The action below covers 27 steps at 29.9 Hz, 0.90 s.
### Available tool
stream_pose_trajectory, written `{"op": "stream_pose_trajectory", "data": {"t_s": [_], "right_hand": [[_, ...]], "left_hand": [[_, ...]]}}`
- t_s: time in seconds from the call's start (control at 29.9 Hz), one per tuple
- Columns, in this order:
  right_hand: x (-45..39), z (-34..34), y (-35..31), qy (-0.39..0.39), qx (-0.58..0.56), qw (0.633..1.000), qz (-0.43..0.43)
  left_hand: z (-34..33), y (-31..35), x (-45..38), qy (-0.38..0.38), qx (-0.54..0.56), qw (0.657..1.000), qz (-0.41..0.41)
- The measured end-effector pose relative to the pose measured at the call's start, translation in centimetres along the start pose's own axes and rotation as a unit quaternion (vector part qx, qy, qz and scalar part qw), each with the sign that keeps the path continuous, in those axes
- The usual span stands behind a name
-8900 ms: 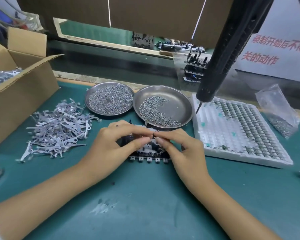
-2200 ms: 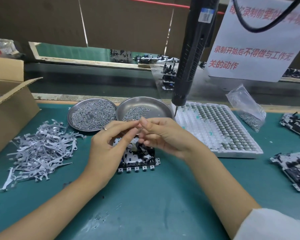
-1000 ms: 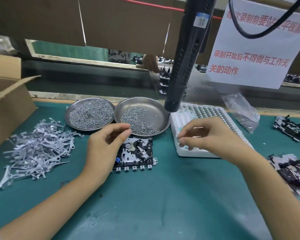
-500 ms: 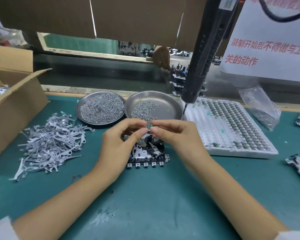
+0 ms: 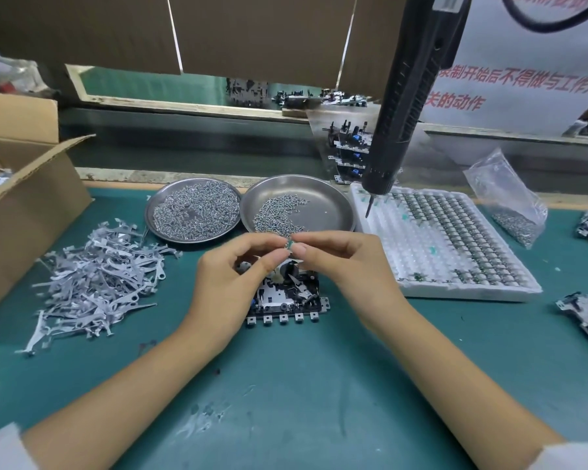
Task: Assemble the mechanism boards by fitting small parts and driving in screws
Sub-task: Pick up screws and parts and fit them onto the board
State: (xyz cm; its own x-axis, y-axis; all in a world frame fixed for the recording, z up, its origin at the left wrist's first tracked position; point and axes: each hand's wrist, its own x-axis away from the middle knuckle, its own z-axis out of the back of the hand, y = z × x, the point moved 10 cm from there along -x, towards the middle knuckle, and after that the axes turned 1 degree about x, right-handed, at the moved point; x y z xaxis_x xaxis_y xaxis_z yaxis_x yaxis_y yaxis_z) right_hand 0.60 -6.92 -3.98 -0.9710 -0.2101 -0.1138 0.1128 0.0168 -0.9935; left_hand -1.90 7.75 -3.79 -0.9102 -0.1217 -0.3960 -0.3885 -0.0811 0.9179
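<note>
Fitting step. The left hand (image 5: 231,283) and right hand (image 5: 340,266) meet fingertip to fingertip just above the board (image 5: 286,296), which lies flat on the green mat (image 5: 286,401) between the two wrists. Between them they pinch one small part (image 5: 288,244), greenish and too small to identify; thumb and forefinger of each hand are closed on it and the other fingers are loosely curled. Which hand bears most of the grip cannot be told.

Supply is within reach: two steel dishes of screws (image 5: 194,212) (image 5: 279,215) behind the hands, a white tray (image 5: 448,245) of small parts to the right, and a heap of grey levers (image 5: 95,283) to the left. The driver (image 5: 408,96) hangs untouched above the tray.

Judgement: the part is being oriented, not yet seated. The next move calls for lowering it onto its seat on the board, then a screw and the driver.
</note>
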Motion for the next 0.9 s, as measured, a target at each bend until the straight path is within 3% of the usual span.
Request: {"op": "stream_pose_trajectory", "data": {"t_s": [0.17,0.3,0.47,0.7,0.9], "right_hand": [[0.0,-0.1,0.0,-0.003,0.01,1.0,0.008],[0.1,-0.7,-0.1,-0.031,0.021,0.999,0.025],[0.2,-0.8,-0.8,-0.038,0.082,0.994,0.063],[1.0,-0.9,-1.8,-0.029,0.136,0.983,0.118],[2.0,-2.5,-1.4,-0.072,0.263,0.949,0.16]], "left_hand": [[-0.2,0.0,0.0,-0.009,-0.013,1.0,-0.001],[0.0,1.1,-0.1,-0.002,-0.059,0.997,-0.05],[0.2,1.0,-0.2,0.003,-0.064,0.997,-0.04],[-0.2,2.3,0.2,-0.064,-0.166,0.979,-0.095],[2.2,1.2,0.7,-0.066,-0.146,0.985,-0.057]]}}
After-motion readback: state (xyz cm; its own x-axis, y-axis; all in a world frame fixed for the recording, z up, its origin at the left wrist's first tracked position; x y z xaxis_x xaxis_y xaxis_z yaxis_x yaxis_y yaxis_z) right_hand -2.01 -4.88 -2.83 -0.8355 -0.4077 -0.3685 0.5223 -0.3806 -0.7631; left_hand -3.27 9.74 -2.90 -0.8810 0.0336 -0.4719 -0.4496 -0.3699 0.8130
